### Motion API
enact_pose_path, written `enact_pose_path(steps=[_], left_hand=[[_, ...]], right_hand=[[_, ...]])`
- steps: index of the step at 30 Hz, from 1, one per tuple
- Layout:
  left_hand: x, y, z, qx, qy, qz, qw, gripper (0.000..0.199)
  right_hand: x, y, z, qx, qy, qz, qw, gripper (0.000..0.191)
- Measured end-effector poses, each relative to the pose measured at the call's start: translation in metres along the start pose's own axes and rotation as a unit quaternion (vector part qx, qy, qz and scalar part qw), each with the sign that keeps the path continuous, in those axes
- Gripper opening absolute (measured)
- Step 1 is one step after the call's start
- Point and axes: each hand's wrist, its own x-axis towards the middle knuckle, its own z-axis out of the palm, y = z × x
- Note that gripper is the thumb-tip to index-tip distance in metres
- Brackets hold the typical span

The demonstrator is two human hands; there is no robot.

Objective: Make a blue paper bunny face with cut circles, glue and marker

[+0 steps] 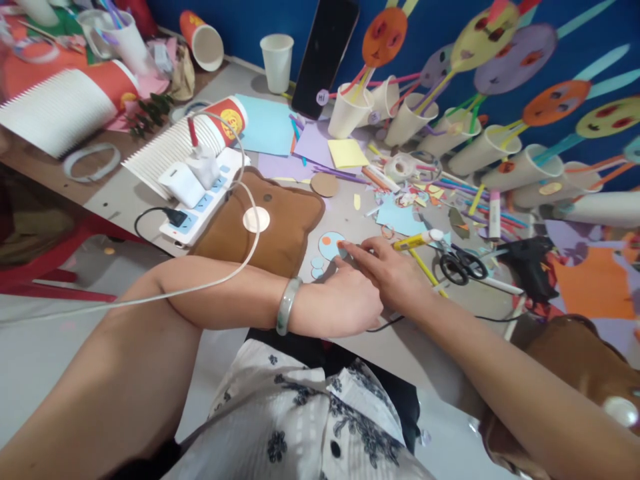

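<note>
A light-blue paper oval with two small orange dots lies on the grey table, and a dark line edges it. My right hand reaches in with fingers stretched out, a fingertip on the right-hand dot. My left hand, a pale bangle at its wrist, is mostly curled; its fingertips meet the oval's lower edge, partly covered by the right hand. Two small blue paper circles lie just left of the fingers. Beyond my right knuckles is a yellow marker-like stick.
Black-handled scissors and a black glue gun are at right. A brown cushion and power strip sit left; a white cable crosses above my left forearm. Paper cups with decorated oval faces line the back, beside a phone.
</note>
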Motion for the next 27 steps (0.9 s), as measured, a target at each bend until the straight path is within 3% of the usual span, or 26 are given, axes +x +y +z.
enact_pose_path(steps=[3,11,15,18,22,27], left_hand=[[-0.003,0.0,-0.004,0.005,-0.046,0.01,0.999,0.029],[-0.004,-0.001,-0.001,0.006,-0.02,0.019,1.0,0.028],[-0.007,-0.001,-0.012,0.005,-0.046,0.027,0.999,0.03],[-0.007,-0.002,-0.016,-0.005,-0.035,0.015,0.999,0.026],[-0.003,-0.003,-0.003,0.004,-0.014,0.016,1.0,0.028],[-0.001,-0.003,0.002,-0.005,-0.013,0.023,1.0,0.026]], right_hand=[[0.003,0.001,0.004,-0.033,-0.005,-0.032,0.999,0.054],[0.004,0.0,0.002,-0.036,0.006,-0.048,0.998,0.052],[0.005,-0.004,-0.008,-0.048,-0.032,-0.051,0.997,0.052],[0.008,-0.007,-0.02,-0.05,-0.071,-0.065,0.994,0.052],[0.01,-0.01,-0.028,-0.041,-0.078,-0.049,0.995,0.051],[0.01,-0.005,-0.016,-0.039,-0.054,-0.042,0.997,0.053]])
